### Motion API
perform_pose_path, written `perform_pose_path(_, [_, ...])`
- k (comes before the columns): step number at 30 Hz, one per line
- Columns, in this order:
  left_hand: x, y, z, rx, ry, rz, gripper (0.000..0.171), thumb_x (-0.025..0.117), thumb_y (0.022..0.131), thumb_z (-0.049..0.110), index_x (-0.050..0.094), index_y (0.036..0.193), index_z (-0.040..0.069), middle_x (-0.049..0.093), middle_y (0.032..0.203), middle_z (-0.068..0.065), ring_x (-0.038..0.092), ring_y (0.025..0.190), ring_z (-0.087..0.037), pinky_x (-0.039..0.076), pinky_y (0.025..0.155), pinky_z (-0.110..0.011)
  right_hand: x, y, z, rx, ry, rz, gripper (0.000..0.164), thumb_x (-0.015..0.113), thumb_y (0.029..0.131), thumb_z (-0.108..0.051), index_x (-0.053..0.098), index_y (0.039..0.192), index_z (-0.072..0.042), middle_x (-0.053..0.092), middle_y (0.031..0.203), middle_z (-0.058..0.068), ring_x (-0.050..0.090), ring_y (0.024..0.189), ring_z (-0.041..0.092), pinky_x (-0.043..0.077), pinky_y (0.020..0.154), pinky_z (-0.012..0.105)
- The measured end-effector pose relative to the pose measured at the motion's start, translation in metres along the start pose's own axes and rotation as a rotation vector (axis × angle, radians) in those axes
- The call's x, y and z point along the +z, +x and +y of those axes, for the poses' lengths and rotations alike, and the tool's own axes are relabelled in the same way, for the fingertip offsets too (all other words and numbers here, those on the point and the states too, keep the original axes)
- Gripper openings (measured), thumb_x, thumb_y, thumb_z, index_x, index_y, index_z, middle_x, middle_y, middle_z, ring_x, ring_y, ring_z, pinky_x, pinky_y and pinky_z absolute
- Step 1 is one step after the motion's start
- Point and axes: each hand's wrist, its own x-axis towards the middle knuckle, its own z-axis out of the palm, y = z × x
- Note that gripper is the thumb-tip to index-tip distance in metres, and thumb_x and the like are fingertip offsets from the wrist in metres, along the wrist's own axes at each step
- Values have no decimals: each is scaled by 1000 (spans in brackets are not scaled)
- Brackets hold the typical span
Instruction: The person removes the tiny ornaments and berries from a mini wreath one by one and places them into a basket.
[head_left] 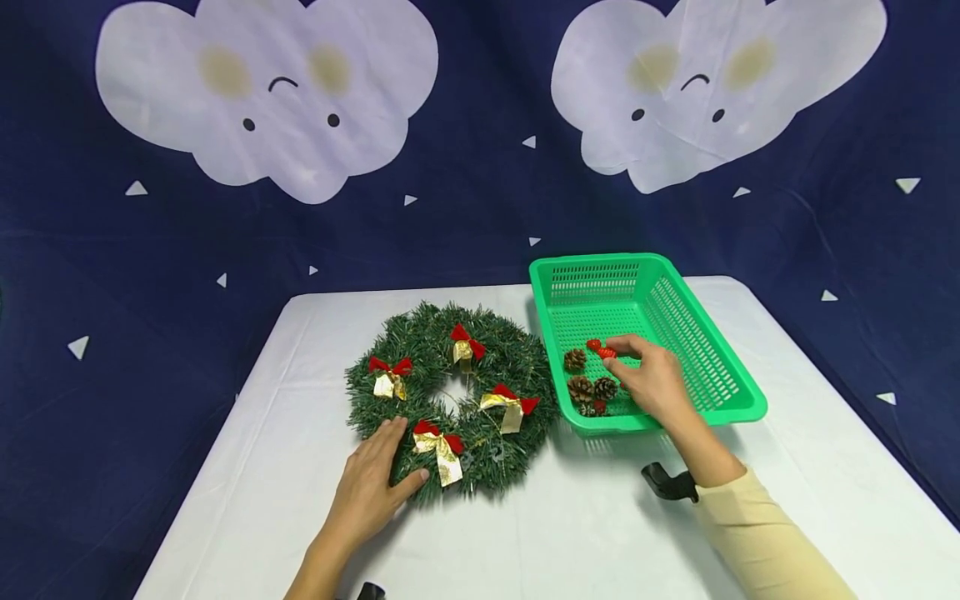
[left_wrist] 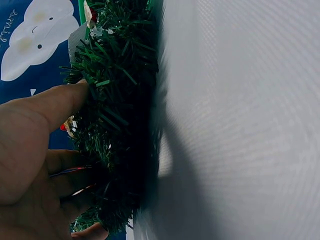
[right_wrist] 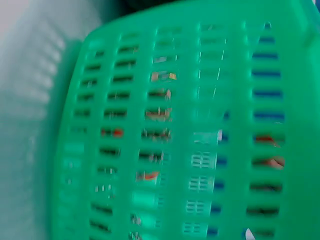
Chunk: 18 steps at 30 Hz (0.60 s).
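A green wreath lies on the white table, decorated with several red and gold bows. At its near left edge rests my left hand, fingers extended over the greenery and thumb apart; the left wrist view shows the thumb against the needles. Over the green basket, my right hand pinches a small red ridged ornament between thumb and index finger. Beneath and beside it in the basket are several brown pine cones and another red piece.
The basket stands at the table's right, close beside the wreath; its slotted wall fills the right wrist view. White cloth covers the table. Behind hangs a dark blue curtain with clouds. A black wrist mount sits by the right sleeve.
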Motion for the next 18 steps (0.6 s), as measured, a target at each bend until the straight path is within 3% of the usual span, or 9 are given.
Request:
perform_pose_path(6, [0,1,0,-1,1,1,79,69,82,41,37,145,7,39,149,-16,36,138,-35,28,111,-58,-9,0,11,0,-40,14,31,66,88,-19,64,116,-5,68,111,19,62,103,41,48,83,53])
perform_pose_path(18, [0,0,0,-14,-6,-3,79,68,82,43,36,145,7,38,149,-17,35,139,-35,27,111,-58,-19,4,23,62,-69,-39,31,63,90,-20,62,117,-6,67,113,19,59,109,43,45,88,57])
